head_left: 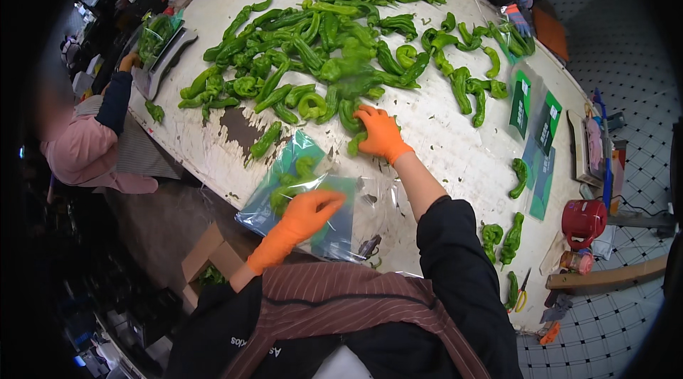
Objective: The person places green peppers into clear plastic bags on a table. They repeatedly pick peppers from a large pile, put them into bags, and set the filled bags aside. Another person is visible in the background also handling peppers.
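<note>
My left hand [304, 217], in an orange glove, has its fingers closed at the edge of a clear plastic bag [336, 237] with green and blue print. Inside the bag lie a few green peppers [284, 193]. Just beyond it, my right hand [383, 135], also gloved in orange, curls its fingers round a green pepper [357, 143] at the near edge of the heap. The big heap of long, wrinkled green peppers [306, 52] spreads over the far half of the white table [427, 166]. The right palm hides part of what it grips.
Printed empty bags [544, 123] lie on the right, with loose peppers [518, 178] nearby. A red mug [583, 221] and scissors [523, 295] sit along the right edge. At left, a person [92, 130] reaches to a bag on a scale [171, 59]. A cardboard box [211, 258] stands below.
</note>
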A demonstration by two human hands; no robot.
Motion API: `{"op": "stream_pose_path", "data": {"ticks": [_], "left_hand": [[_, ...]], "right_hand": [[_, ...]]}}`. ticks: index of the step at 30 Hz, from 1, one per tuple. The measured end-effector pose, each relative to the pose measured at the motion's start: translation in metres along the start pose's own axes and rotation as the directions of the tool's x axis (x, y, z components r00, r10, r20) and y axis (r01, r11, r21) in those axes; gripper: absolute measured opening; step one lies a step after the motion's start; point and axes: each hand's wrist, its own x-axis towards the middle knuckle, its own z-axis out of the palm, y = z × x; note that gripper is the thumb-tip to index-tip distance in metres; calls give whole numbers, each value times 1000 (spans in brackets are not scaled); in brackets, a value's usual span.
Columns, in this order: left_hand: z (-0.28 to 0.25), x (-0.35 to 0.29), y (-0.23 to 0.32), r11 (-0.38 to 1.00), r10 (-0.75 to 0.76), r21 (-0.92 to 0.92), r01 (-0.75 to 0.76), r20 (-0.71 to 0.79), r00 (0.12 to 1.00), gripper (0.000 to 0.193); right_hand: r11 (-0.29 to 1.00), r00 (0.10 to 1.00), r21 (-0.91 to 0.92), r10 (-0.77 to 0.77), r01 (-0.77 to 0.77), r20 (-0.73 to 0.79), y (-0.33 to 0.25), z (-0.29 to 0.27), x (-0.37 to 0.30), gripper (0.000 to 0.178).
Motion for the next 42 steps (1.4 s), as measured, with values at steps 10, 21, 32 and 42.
{"op": "stream_pose_path", "data": {"ticks": [10, 21, 32, 42], "left_hand": [[2, -5, 9, 1000, 8, -27, -9, -40, 999, 21], [9, -5, 1, 996, 81, 35, -79, -51, 995, 22], [14, -15, 1, 998, 67, 4, -67, -61, 996, 22], [23, -21, -8, 994, 89, 67, -85, -57, 994, 23]], "right_hand": [[-358, 956, 924, 292, 136, -28, 30, -70, -57, 64], [-810, 980, 552, 141, 197, -143, -5, -99, -119, 64], [-753, 940, 579, 335, 312, -70, 6, -98, -185, 59], [274, 410, 962, 877, -3, -249, 48, -75, -356, 59]]}}
